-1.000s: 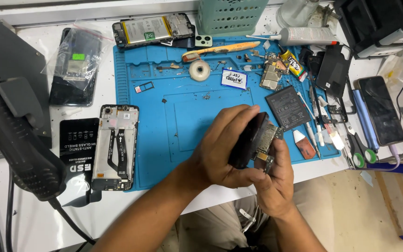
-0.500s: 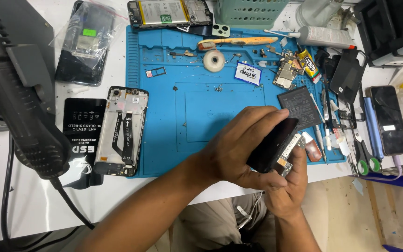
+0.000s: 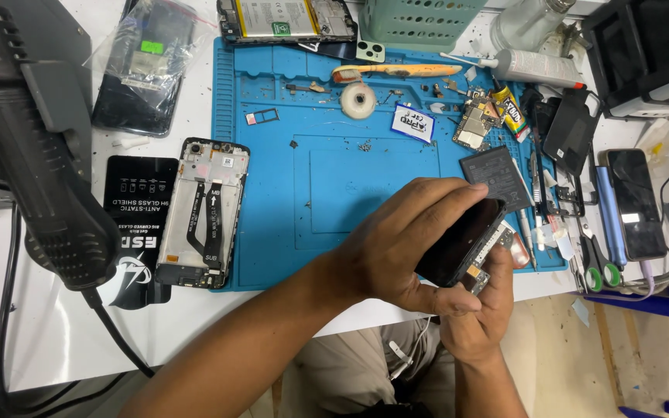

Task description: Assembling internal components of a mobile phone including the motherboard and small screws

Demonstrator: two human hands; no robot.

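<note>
Left hand (image 3: pixel 404 248) clamped around a dark phone body (image 3: pixel 462 240), fingers over its top edge, thumb beneath. Right hand (image 3: pixel 482 310) cupped under the same phone from below, fingertips on its exposed lower end. Held tilted just above the front right corner of the blue repair mat (image 3: pixel 350 186). Just beyond, on the mat, a flat grey battery (image 3: pixel 495 176). Near the mat's far edge, a roll of tape (image 3: pixel 358 100) and an orange toothbrush (image 3: pixel 389 71). At the mat's left edge, an opened phone frame (image 3: pixel 204 213). Far left, a black hot-air gun (image 3: pixel 32 155).
</note>
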